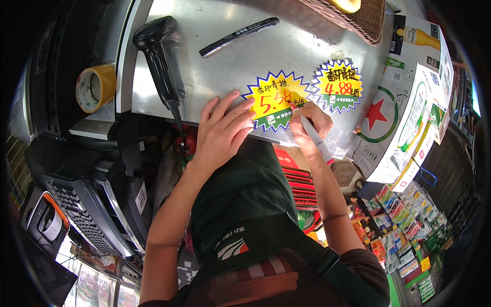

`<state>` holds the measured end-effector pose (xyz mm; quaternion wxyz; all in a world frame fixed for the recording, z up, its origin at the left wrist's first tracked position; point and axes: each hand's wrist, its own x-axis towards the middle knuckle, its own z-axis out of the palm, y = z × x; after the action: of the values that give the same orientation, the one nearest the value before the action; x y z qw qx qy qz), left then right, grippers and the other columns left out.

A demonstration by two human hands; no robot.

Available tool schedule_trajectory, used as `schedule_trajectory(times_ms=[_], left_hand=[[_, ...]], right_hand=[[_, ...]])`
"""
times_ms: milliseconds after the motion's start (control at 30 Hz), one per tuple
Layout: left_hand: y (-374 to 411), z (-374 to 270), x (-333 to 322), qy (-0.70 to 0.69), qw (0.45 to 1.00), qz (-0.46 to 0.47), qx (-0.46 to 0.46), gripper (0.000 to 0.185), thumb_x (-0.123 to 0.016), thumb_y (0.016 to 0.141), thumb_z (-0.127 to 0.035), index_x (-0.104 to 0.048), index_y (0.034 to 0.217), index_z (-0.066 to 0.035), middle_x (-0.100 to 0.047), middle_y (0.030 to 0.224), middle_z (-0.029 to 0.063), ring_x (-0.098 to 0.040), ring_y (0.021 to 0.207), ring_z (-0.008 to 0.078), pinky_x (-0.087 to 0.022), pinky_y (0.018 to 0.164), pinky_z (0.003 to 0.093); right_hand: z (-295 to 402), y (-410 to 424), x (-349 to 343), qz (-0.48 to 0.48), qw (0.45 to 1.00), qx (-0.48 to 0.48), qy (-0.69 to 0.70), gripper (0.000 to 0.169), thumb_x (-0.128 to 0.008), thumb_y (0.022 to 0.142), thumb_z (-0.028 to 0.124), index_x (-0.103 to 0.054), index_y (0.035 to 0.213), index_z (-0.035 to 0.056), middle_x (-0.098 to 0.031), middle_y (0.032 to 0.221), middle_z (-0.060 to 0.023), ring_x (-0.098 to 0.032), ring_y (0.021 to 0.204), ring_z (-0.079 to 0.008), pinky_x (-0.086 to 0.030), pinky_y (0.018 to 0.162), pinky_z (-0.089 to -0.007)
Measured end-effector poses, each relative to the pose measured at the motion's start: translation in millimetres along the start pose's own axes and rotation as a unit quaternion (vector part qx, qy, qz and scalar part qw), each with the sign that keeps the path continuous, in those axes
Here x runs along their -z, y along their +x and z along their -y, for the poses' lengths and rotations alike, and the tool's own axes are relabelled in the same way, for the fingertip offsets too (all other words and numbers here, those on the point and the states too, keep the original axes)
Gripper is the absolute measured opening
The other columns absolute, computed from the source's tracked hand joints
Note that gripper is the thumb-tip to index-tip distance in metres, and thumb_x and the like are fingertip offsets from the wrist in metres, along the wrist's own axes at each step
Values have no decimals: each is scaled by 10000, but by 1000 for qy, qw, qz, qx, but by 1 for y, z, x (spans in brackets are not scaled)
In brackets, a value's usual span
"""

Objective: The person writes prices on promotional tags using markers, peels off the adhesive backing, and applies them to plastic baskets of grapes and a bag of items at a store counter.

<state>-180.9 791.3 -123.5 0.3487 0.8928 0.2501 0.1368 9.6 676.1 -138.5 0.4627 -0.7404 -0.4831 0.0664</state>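
My right hand (312, 124) grips a white marker pen (311, 132), its red tip at the right part of a yellow starburst price card (274, 90). The card has a blue zigzag edge and bears black and red writing. My left hand (224, 126) lies with fingers spread on the card's left edge, holding nothing. To the right, a smaller starburst card (337, 82) with similar writing lies on the metal counter (230, 69). A black marker pen (238, 37) lies farther back. The underside of each palm is hidden.
A black handheld scanner (161, 61) and a yellow tape roll (96, 89) are at the left, above a keyboard (80, 215). A wicker basket (368, 23) stands at the back right. Beer cartons (387, 126) border the counter's right side, with packaged goods (406, 226) lower down.
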Motion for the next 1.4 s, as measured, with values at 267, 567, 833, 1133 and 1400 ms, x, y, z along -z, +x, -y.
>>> schedule_trajectory(times_ms=[267, 567, 833, 1133, 1400], left_hand=[[2, -3, 4, -44, 999, -26, 2, 273, -686, 766, -110, -670, 1035, -70, -612, 1210, 41, -478, 1217, 250, -304, 1026, 429], [-3, -33, 25, -331, 936, 30, 117, 299, -695, 765, -47, -620, 1055, -33, -665, 968, 74, -629, 959, 260, -471, 864, 333], [-8, -31, 28, -470, 861, 95, 171, 271, -693, 802, -47, -539, 1018, 8, -666, 968, 83, -649, 931, 163, -490, 814, 270], [-3, -54, 33, -390, 907, 72, 144, 202, -701, 784, -25, -551, 918, -10, -647, 842, 77, -644, 803, 156, -494, 746, 280], [-6, -61, 15, -185, 979, -77, 46, 223, -686, 782, -69, -557, 959, -26, -618, 782, 132, -628, 742, 279, -483, 689, 374]], right_hand=[[13, 4, -1, -38, 994, 16, 105, 172, -594, 657, -88, -524, 744, 42, -466, 541, -33, -446, 448, -125, -357, 428, -244], [68, -2, 29, 150, 917, -171, 327, 155, -681, 762, 19, -536, 813, 31, -575, 699, -26, -492, 588, -62, -388, 542, -203], [72, 16, 46, 170, 771, -358, 498, 209, -725, 810, 99, -524, 821, 45, -562, 709, 4, -442, 603, -20, -340, 535, -170], [87, 13, 42, 205, 781, -412, 422, 169, -667, 832, 85, -505, 791, 61, -542, 657, 0, -423, 529, -22, -323, 459, -176], [101, 30, 29, 171, 698, -565, 404, 204, -577, 880, 131, -443, 732, 88, -468, 587, -6, -378, 437, -45, -283, 375, -198]])
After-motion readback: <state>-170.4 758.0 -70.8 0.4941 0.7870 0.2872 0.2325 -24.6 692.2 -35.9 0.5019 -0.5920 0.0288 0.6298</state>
